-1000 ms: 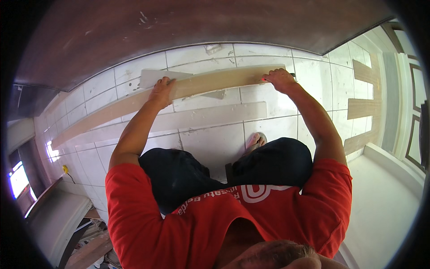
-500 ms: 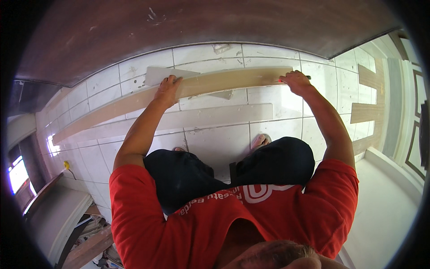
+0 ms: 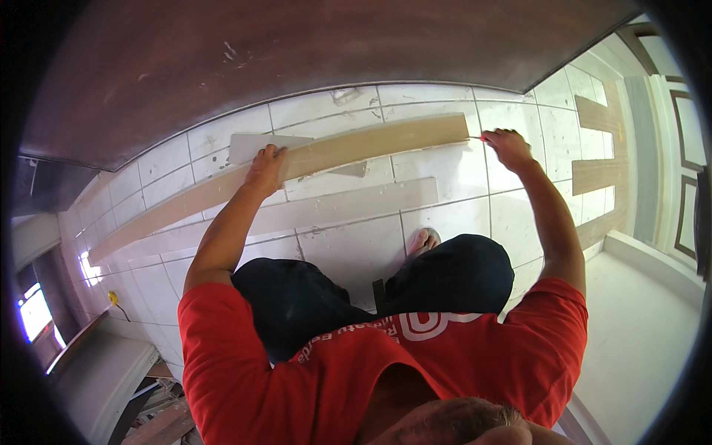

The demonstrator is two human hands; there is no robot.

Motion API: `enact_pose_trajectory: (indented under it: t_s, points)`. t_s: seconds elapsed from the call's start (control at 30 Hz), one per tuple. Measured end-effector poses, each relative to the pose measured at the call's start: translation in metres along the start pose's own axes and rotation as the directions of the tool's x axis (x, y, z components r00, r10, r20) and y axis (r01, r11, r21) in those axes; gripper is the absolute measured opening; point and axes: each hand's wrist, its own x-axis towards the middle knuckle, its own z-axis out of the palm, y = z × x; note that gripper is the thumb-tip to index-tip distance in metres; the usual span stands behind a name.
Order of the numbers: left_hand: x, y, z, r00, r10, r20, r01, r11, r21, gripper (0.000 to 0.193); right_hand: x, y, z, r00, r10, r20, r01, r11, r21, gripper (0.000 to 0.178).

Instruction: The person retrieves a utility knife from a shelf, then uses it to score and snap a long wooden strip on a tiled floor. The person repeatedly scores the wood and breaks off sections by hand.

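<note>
A long tan board (image 3: 348,141) lies across the tiled floor in front of me. My left hand (image 3: 265,169) grips it left of its middle, with the fingers reaching over the far edge. Just past the board's right end, my right hand (image 3: 510,150) is closed around a slim tool with a red part (image 3: 484,137). A thin tip points from the tool toward the board's near right corner; its exact kind is too small to make out. Under the board, a pale flat offcut (image 3: 248,143) sticks out on the far side.
Nearer me lies another long pale strip (image 3: 356,204). Beyond the boards rises a large dark brown panel (image 3: 311,44). Wood-look planks (image 3: 593,178) lie at the right, near a white ledge (image 3: 645,274). A yellow object (image 3: 113,297) sits at the far left.
My right hand has moved right with the slim tool, from over the board's right end to just beyond it. My left hand keeps its place on the board. The view has shifted slightly.
</note>
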Motion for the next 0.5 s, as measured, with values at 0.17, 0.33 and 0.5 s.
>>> enact_pose_trajectory:
  t_s: [0.17,0.33,0.5]
  points:
    - [-0.001,0.006,-0.003,1.000,-0.016,0.012,0.015,1.000,0.019,0.102,0.040,-0.035,0.029,0.988,-0.118,0.096,0.122,0.992,-0.034,0.017]
    - [-0.006,0.003,-0.003,1.000,-0.011,0.020,0.011,1.000,0.028,0.105,0.058,-0.053,0.031,0.970,-0.113,0.214,0.140,0.984,-0.113,0.023]
    - [-0.006,0.003,-0.003,1.000,0.009,-0.003,-0.009,1.000,0.029,0.104,0.069,-0.052,0.033,0.964,-0.143,0.224,0.188,0.964,-0.191,0.033]
